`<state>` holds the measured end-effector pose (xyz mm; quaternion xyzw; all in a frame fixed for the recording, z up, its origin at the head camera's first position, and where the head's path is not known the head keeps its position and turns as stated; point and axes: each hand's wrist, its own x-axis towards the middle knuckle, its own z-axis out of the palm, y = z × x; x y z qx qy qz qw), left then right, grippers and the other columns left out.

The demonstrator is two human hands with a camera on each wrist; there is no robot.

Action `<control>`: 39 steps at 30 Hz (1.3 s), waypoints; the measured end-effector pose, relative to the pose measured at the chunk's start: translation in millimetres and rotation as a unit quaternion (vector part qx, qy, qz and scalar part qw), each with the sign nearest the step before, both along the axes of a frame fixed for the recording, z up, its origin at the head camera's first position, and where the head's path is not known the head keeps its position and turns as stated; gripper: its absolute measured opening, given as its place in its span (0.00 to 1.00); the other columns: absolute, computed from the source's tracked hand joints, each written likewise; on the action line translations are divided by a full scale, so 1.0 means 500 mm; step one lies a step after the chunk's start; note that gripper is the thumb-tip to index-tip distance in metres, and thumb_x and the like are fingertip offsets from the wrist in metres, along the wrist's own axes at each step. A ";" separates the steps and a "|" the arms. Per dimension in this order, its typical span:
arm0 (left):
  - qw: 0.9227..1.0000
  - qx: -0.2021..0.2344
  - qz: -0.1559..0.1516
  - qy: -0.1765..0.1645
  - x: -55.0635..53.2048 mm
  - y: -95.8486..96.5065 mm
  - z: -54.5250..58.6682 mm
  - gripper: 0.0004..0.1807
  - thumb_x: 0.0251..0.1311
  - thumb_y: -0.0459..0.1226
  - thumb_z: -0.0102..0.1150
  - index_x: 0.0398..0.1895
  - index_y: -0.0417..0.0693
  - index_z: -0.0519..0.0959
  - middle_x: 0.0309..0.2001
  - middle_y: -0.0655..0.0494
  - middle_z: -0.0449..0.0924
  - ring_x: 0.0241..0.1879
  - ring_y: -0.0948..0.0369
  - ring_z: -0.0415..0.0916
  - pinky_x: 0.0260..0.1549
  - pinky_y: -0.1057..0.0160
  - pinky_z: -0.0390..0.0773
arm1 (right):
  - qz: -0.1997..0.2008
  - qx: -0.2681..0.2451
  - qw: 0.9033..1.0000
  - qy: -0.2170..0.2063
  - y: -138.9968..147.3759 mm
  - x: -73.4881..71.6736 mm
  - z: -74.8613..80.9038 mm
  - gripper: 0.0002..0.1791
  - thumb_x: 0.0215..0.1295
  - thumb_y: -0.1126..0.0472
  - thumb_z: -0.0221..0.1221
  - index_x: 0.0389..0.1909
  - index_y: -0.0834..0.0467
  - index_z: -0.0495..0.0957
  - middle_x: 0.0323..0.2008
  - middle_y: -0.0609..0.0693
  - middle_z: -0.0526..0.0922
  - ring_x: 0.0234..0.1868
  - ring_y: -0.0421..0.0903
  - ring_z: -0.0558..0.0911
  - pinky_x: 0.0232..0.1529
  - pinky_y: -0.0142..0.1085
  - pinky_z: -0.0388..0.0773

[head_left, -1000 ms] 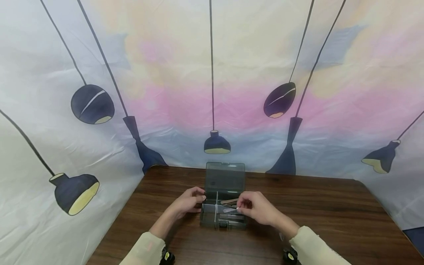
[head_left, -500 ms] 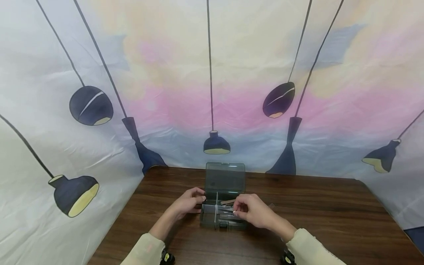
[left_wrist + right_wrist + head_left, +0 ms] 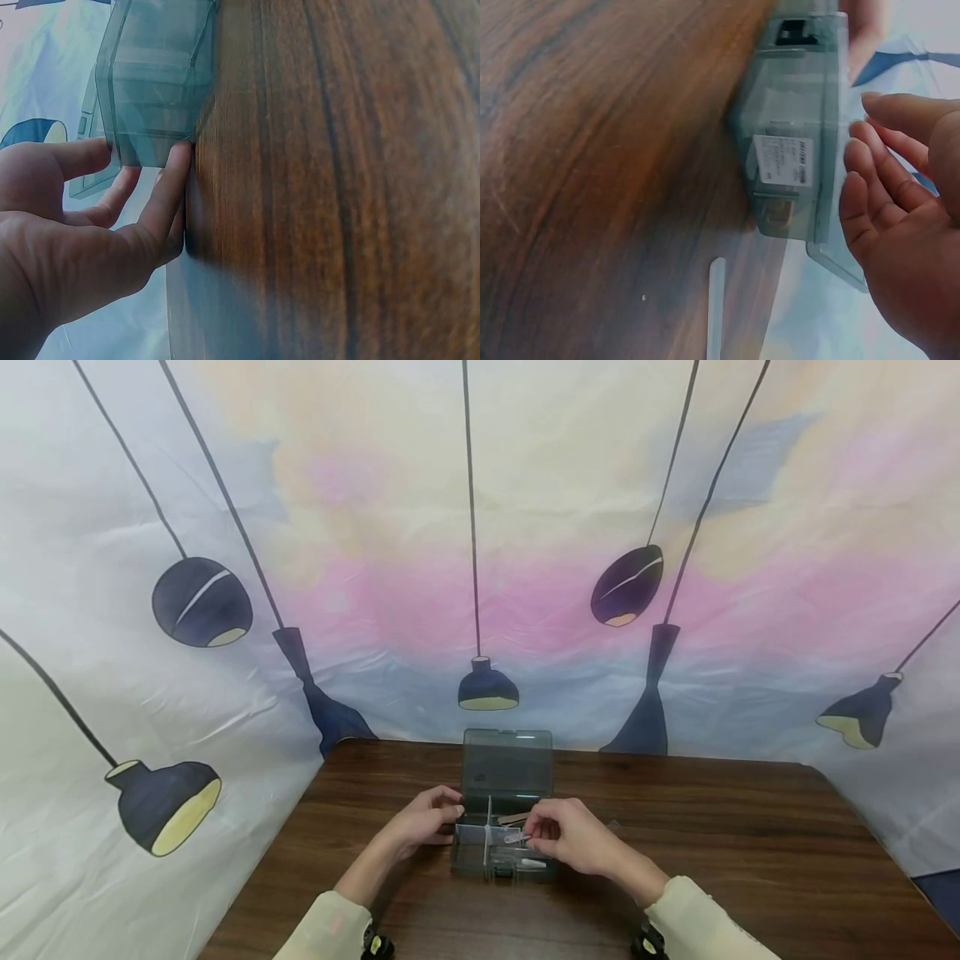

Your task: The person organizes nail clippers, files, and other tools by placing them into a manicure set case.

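Observation:
A grey-green clear plastic compartment box (image 3: 470, 860) sits on the table with its lid (image 3: 507, 760) raised at the back. My left hand (image 3: 423, 817) grips its left end; in the left wrist view the thumb is at the rim and other fingertips reach the wall and bottom edge. My right hand (image 3: 573, 835) is over the right compartments, thumb and fingertips together at the end of a small clear strip (image 3: 514, 839). Tan flat sticks (image 3: 513, 819) lie in the back right compartment. A small white piece (image 3: 533, 863) lies in the front one.
The box stands on a dark wooden table (image 3: 720, 843). In the right wrist view a pale flat stick (image 3: 716, 307) lies on the table beside the box, whose side bears a white label (image 3: 784, 160). A lamp-printed cloth (image 3: 390, 568) hangs behind.
My right hand has moved slightly left and down over the box. The thin dark stick at its fingertips no longer shows, and a white piece now shows in front. My left hand stays put.

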<state>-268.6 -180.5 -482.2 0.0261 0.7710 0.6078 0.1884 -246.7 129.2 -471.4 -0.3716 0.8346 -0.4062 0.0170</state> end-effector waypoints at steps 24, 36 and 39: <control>1.000 0.003 0.004 0.005 0.006 0.000 -0.002 0.18 0.78 0.34 0.56 0.64 0.34 0.72 0.58 0.40 0.75 0.60 0.46 0.76 0.48 0.48 0.87 | -0.089 0.032 0.996 -0.001 0.161 -0.031 -0.005 0.08 0.69 0.61 0.71 0.45 0.58 0.85 0.39 0.41 0.84 0.41 0.39 0.82 0.42 0.37 0.82; 1.000 0.001 0.002 0.002 0.005 -0.002 -0.005 0.18 0.78 0.35 0.56 0.65 0.34 0.72 0.61 0.39 0.75 0.63 0.45 0.75 0.48 0.48 0.87 | -0.097 0.074 0.992 0.008 0.194 -0.041 -0.051 0.13 0.68 0.60 0.72 0.51 0.57 0.86 0.45 0.46 0.85 0.46 0.46 0.83 0.45 0.40 0.83; 1.000 -0.001 0.003 0.003 0.004 -0.001 -0.005 0.18 0.78 0.35 0.56 0.64 0.35 0.73 0.60 0.39 0.75 0.62 0.45 0.75 0.47 0.49 0.87 | -0.094 0.084 0.992 0.010 0.197 -0.040 -0.054 0.15 0.67 0.60 0.72 0.53 0.58 0.86 0.47 0.46 0.85 0.47 0.47 0.83 0.47 0.41 0.83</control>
